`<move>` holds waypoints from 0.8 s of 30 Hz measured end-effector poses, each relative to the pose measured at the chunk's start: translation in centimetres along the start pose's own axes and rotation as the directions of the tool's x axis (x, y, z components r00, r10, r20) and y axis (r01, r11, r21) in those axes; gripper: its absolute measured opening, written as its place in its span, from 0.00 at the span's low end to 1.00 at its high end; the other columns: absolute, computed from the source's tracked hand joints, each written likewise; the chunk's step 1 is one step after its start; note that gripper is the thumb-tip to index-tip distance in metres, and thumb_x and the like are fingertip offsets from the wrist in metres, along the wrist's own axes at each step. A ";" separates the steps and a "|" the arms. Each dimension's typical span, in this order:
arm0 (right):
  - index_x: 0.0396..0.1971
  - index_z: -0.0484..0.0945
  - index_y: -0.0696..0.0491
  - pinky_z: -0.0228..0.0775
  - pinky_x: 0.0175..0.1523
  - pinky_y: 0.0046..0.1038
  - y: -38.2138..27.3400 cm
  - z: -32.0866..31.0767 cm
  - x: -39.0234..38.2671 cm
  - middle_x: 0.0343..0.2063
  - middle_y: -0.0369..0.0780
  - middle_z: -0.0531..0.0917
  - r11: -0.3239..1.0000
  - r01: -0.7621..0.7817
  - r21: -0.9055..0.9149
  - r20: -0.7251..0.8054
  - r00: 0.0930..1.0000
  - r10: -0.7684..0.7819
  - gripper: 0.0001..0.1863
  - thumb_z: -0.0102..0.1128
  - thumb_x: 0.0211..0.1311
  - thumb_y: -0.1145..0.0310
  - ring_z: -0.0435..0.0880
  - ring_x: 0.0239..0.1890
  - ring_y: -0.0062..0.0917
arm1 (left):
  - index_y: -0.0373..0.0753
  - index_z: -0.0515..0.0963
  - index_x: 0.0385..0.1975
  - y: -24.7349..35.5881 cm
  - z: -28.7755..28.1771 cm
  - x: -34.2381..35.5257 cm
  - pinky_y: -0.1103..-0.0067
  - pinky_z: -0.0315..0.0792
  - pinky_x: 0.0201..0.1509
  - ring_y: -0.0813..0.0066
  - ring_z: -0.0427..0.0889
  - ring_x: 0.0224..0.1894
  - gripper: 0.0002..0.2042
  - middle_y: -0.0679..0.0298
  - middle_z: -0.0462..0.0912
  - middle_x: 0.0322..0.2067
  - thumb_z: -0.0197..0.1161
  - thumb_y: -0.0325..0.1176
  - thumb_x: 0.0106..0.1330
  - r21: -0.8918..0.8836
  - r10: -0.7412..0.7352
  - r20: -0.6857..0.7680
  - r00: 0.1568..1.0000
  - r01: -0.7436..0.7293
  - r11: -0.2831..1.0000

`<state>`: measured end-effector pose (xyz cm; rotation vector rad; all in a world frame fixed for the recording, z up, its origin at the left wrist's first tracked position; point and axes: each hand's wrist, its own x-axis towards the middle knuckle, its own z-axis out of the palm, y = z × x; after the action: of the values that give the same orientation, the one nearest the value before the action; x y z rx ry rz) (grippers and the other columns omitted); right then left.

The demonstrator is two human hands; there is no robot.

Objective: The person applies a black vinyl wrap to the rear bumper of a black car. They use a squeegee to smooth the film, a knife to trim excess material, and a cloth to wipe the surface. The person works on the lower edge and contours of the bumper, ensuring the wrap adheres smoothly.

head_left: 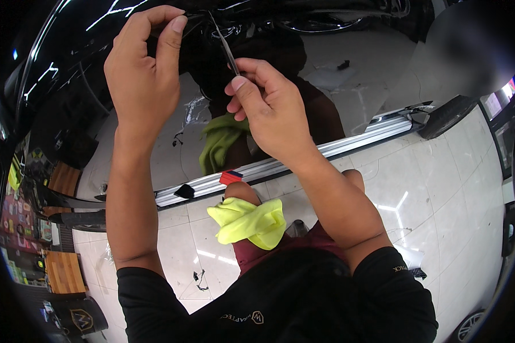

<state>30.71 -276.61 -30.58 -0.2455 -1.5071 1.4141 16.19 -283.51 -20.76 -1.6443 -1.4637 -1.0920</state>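
A glossy black car panel [349, 51] fills the upper view and reflects the floor and my body. My left hand [143, 74] is raised against it at the upper left, with thumb and index finger pinched; what lies between them is too small to make out. My right hand [269, 114], a little lower and to the right, grips a slim dark metal tool [227, 51], whose thin tip points up near my left fingertips. A crumpled bright yellow-green cloth [247, 223] rests on my leg below.
Along the car's lower edge runs a ribbed silver sill [355, 137] bearing a red pad [230, 176] and a black pad [184, 191]. A tyre [446, 117] shows at right. A wooden stool [63, 271] stands at lower left on the tiled floor [452, 217].
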 end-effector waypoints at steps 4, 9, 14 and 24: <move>0.54 0.74 0.60 0.75 0.35 0.19 -0.8 -0.9 -0.5 0.34 0.38 0.82 0.999 -0.004 0.050 0.017 1.000 0.003 0.15 0.52 0.72 0.71 0.81 0.31 0.16 | 0.36 0.80 0.43 0.6 -0.3 -0.2 0.82 0.73 0.44 0.78 0.81 0.39 0.11 0.64 0.84 0.35 0.66 0.35 0.67 -0.051 0.025 0.034 0.999 -0.023 0.998; 0.57 0.74 0.59 0.75 0.35 0.19 -0.1 -2.0 -0.9 0.35 0.39 0.83 0.996 0.049 0.075 -0.019 0.999 -0.048 0.17 0.54 0.73 0.67 0.81 0.31 0.17 | 0.35 0.78 0.44 2.0 0.7 -0.2 0.81 0.74 0.46 0.77 0.82 0.40 0.12 0.63 0.84 0.37 0.67 0.32 0.65 0.005 -0.092 0.057 0.994 0.092 0.996; 0.57 0.76 0.56 0.73 0.31 0.18 -0.4 -2.1 -1.0 0.30 0.36 0.83 0.998 0.011 0.055 -0.046 0.999 -0.009 0.18 0.55 0.72 0.66 0.79 0.27 0.14 | 0.34 0.77 0.49 2.9 0.5 0.2 0.80 0.74 0.47 0.75 0.83 0.40 0.15 0.61 0.85 0.37 0.66 0.32 0.65 0.047 -0.085 0.063 0.994 0.082 0.995; 0.55 0.77 0.57 0.68 0.28 0.16 -0.7 -2.9 -1.8 0.28 0.35 0.82 0.998 0.011 0.066 -0.107 0.994 -0.004 0.16 0.57 0.71 0.67 0.74 0.24 0.11 | 0.37 0.81 0.43 3.7 1.4 1.4 0.80 0.72 0.36 0.78 0.80 0.29 0.13 0.60 0.84 0.28 0.67 0.38 0.63 0.257 -0.211 0.148 0.966 0.168 0.952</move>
<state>34.02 -276.26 -31.49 -0.2703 -1.3704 1.4201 20.10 -282.19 -19.96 -1.4780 -1.8233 -0.8445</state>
